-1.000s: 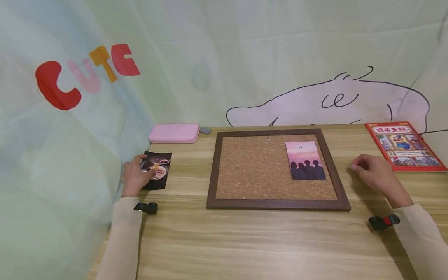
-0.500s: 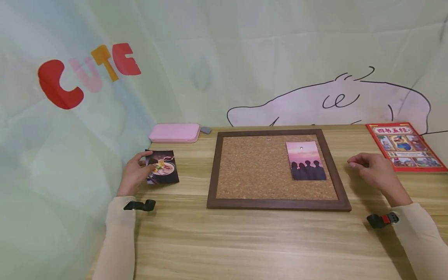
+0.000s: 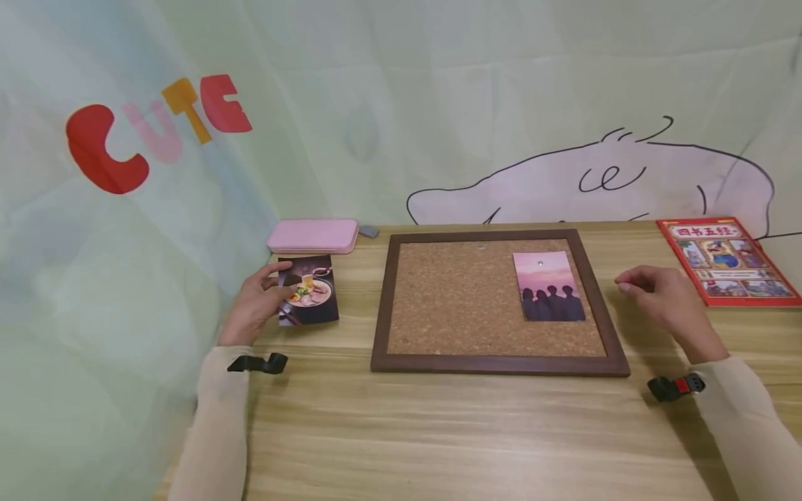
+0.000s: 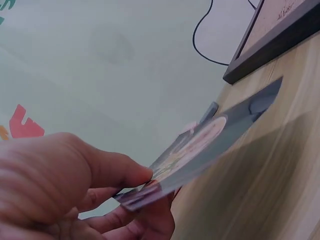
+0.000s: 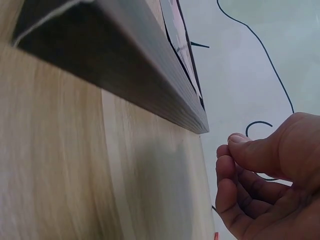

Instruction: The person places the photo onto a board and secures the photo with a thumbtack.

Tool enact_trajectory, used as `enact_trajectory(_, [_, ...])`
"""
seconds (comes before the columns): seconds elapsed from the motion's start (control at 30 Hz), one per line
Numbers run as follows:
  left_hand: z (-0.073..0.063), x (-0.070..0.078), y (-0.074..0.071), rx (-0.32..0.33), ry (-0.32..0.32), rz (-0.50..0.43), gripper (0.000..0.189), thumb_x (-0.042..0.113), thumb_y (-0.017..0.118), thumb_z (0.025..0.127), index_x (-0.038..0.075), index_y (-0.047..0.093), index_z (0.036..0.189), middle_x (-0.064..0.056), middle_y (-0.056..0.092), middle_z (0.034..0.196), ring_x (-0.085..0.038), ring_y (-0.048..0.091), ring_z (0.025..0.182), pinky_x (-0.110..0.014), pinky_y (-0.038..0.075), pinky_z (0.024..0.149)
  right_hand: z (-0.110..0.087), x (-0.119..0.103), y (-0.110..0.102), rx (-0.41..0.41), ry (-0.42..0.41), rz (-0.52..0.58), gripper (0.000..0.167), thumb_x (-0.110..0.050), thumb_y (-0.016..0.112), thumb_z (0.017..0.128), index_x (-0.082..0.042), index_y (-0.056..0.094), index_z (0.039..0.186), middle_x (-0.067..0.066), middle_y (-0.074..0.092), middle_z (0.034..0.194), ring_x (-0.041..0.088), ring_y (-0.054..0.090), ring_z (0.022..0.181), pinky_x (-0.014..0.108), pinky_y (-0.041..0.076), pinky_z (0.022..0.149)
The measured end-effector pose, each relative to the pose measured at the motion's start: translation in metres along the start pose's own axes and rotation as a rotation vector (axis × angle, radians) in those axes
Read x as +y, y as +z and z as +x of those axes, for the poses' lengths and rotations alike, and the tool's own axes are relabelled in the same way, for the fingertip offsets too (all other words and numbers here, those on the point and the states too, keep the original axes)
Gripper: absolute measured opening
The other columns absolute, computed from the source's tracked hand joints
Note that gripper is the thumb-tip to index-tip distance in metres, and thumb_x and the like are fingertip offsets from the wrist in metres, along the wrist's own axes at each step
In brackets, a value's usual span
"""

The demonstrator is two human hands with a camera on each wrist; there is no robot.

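My left hand [image 3: 253, 304] pinches the left edge of a dark photo of a ramen bowl [image 3: 315, 292], thumb on top and fingers beneath. In the left wrist view the photo [image 4: 220, 135] is tilted and held above the table. To its right lies a brown-framed cork board [image 3: 454, 299]. A pink sunset photo with dark silhouettes [image 3: 546, 278] is fixed to the board's right side by a pushpin [image 3: 541, 264]. Beyond the board's right edge, my right hand [image 3: 670, 306] hovers over the table, fingers loosely curled; nothing shows in them in the right wrist view.
A pink pencil case [image 3: 313, 236] lies at the back left, with a small grey object [image 3: 370, 232] beside it. At the back right is a red book [image 3: 727, 261]. A printed cloth [image 3: 376, 125] hangs behind and along the left of the wooden table [image 3: 438, 431].
My left hand has lifted the ramen photo off the table and brought it rightward, towards the board. The right hand has shifted slightly left. Board and sunset photo stay put.
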State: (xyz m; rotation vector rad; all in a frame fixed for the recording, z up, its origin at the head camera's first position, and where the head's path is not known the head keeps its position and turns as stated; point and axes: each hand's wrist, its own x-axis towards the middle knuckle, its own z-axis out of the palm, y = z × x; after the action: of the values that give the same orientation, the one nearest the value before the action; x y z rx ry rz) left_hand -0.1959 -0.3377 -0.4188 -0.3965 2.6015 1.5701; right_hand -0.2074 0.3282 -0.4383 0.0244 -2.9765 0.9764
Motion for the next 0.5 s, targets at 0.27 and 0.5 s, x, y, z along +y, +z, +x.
enact_trajectory(0.27, [0.003,0.014,0.015,-0.041,0.073,-0.042,0.066,0.002,0.062,0.102,0.012,0.041,0.165,-0.023,0.049,0.144,-0.007,0.056,0.091,-0.019,0.052,0.071,0.001,-0.008,0.004,0.015,0.007,0.015,0.025,-0.016,0.062,0.109,0.004,0.071,0.122,0.029,0.07,0.116,0.034,0.058,0.098,0.022,0.046,0.071])
enact_trajectory(0.5, [0.006,0.028,0.027,-0.051,0.065,-0.002,0.067,0.001,0.064,0.1,0.015,0.045,0.162,-0.025,0.047,0.152,-0.019,0.052,0.106,-0.02,0.051,0.074,0.003,-0.012,0.007,0.022,-0.016,0.044,0.026,-0.017,0.062,0.109,0.004,0.071,0.122,0.028,0.071,0.115,0.032,0.058,0.096,0.016,0.044,0.067])
